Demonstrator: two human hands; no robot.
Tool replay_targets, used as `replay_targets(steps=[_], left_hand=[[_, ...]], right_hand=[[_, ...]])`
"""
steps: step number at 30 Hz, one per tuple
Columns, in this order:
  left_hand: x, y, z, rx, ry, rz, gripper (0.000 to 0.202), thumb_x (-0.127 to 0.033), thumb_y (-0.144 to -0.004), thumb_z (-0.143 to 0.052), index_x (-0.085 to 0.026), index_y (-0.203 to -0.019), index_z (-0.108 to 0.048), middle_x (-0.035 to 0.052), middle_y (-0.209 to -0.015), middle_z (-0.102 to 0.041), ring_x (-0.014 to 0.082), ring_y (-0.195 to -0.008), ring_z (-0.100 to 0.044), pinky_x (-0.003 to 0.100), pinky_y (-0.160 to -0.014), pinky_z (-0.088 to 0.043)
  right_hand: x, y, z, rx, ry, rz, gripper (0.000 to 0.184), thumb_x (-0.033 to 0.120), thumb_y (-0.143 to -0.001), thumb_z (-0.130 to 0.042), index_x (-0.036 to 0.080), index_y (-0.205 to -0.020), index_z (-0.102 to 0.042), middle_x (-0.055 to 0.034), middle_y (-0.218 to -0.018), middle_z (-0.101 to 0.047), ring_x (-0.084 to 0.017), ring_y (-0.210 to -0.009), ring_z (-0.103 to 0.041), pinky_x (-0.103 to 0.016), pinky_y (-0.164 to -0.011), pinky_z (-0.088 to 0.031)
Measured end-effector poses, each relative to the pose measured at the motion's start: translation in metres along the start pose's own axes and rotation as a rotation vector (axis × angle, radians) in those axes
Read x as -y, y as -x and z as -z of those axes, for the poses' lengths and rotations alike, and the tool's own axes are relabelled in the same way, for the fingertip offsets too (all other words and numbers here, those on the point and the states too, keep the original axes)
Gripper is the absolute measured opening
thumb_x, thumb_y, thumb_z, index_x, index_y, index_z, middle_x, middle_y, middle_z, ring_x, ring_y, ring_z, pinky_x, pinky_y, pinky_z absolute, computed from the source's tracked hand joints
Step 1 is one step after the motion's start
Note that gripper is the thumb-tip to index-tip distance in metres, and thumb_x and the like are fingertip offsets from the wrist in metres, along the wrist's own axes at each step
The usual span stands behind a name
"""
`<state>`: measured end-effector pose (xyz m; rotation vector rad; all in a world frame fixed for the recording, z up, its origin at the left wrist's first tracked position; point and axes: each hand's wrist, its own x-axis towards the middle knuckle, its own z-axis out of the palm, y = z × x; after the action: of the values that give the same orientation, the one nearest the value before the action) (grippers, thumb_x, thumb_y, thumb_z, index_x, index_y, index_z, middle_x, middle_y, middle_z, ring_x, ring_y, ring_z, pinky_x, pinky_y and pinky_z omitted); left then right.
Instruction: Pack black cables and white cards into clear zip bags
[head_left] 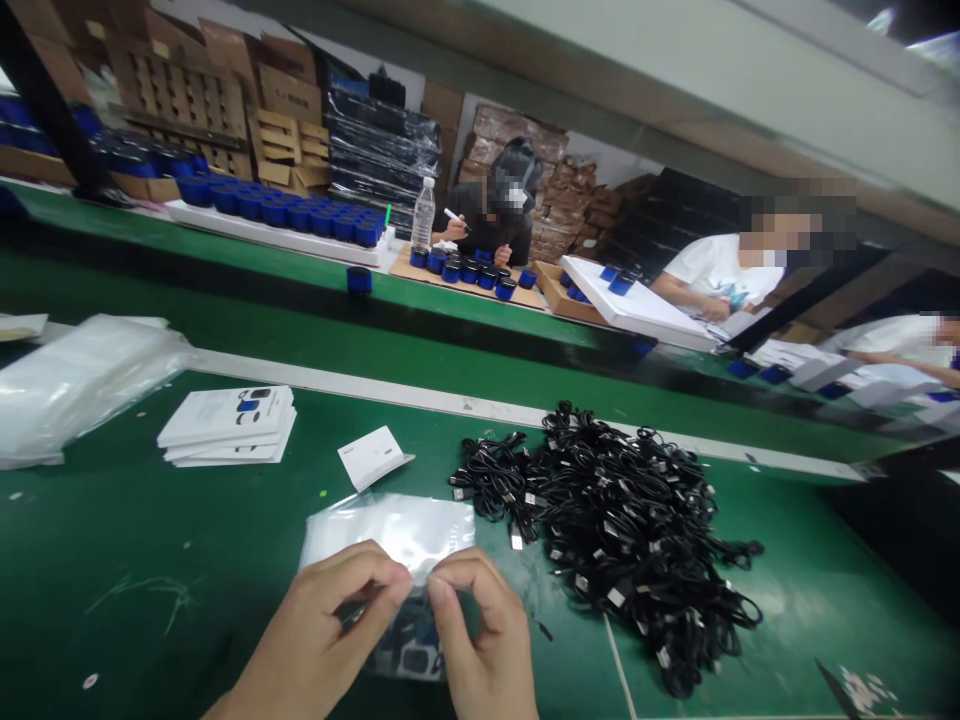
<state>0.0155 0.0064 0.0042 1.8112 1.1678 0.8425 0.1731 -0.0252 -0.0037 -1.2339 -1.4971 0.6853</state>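
The left hand [315, 630] and right hand [484, 640] are narrow, curled in and nearly meeting at the bottom of the view. Each pinches a clear plastic bag [390, 530] between thumb and bent fingers, at what looks like its mouth. A loose flap of the bag lies on the green workbench [135, 590] at 12 o'clock from the hands. Below the pinch, a dark item with blue marks shows through the film, though the hands and glare hide what it is.

A close, even pinch like this seems well suited to thin film: soft finger pads keep it from creasing or slipping, with both hands level so neither side drags.

A heap of black cables [630, 540] lies at 2 o'clock, just beside the bag. A small white card [371, 458] sits near 12 o'clock, white booklets [225, 425] at 10 o'clock, and a bundle of plastic bags [82, 385] further off at 10 o'clock.
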Motion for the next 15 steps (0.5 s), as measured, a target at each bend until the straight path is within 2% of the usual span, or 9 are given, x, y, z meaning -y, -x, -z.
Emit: replay_targets(steps=[4, 7, 11, 13, 15], left_hand=[[-0.001, 0.001, -0.002, 0.040, 0.083, 0.077, 0.021, -0.034, -0.087, -0.051, -0.022, -0.075, -0.064, -0.0015, -0.070, -0.064, 0.0126, -0.062, -0.060, 0.018, -0.055, -0.044], [-0.005, 0.002, -0.006, 0.052, 0.209, 0.154, 0.023, -0.034, -0.087, -0.050, -0.021, -0.074, -0.063, -0.0006, -0.070, -0.063, 0.0127, -0.063, -0.058, 0.018, -0.055, -0.044], [-0.006, 0.005, -0.013, 0.042, 0.237, 0.158, 0.025, -0.036, -0.088, -0.048, -0.019, -0.077, -0.062, 0.0004, -0.070, -0.061, 0.0133, -0.063, -0.057, 0.019, -0.056, -0.044], [-0.004, 0.009, -0.014, 0.048, 0.238, 0.165, 0.026, -0.037, -0.088, -0.048, -0.018, -0.078, -0.061, -0.0001, -0.068, -0.060, 0.0131, -0.061, -0.056, 0.019, -0.054, -0.043], [-0.002, 0.015, -0.008, 0.034, 0.227, 0.169, 0.026, -0.037, -0.089, -0.047, -0.018, -0.077, -0.060, -0.0010, -0.066, -0.058, 0.0123, -0.059, -0.054, 0.019, -0.053, -0.042]], right_hand=[[0.002, 0.000, -0.003, -0.009, -0.026, -0.008, 0.014, 0.017, -0.085, -0.054, 0.019, -0.072, -0.060, -0.0001, -0.068, -0.060, -0.014, -0.063, -0.058, -0.023, -0.059, -0.044], [0.003, 0.004, -0.007, -0.107, -0.019, 0.046, 0.016, 0.016, -0.083, -0.058, 0.020, -0.068, -0.062, -0.0003, -0.065, -0.062, -0.014, -0.060, -0.058, -0.024, -0.057, -0.043], [0.002, 0.011, -0.016, -0.219, 0.018, 0.049, 0.016, 0.017, -0.082, -0.060, 0.021, -0.067, -0.062, 0.0006, -0.061, -0.060, -0.014, -0.055, -0.055, -0.024, -0.054, -0.041], [0.000, 0.013, -0.021, -0.224, 0.020, 0.017, 0.017, 0.019, -0.084, -0.057, 0.021, -0.068, -0.060, 0.0012, -0.061, -0.057, -0.013, -0.056, -0.054, -0.022, -0.053, -0.041], [0.000, 0.014, -0.026, -0.173, 0.017, 0.004, 0.016, 0.021, -0.086, -0.055, 0.021, -0.070, -0.059, 0.0016, -0.064, -0.056, -0.013, -0.058, -0.054, -0.021, -0.055, -0.042]])
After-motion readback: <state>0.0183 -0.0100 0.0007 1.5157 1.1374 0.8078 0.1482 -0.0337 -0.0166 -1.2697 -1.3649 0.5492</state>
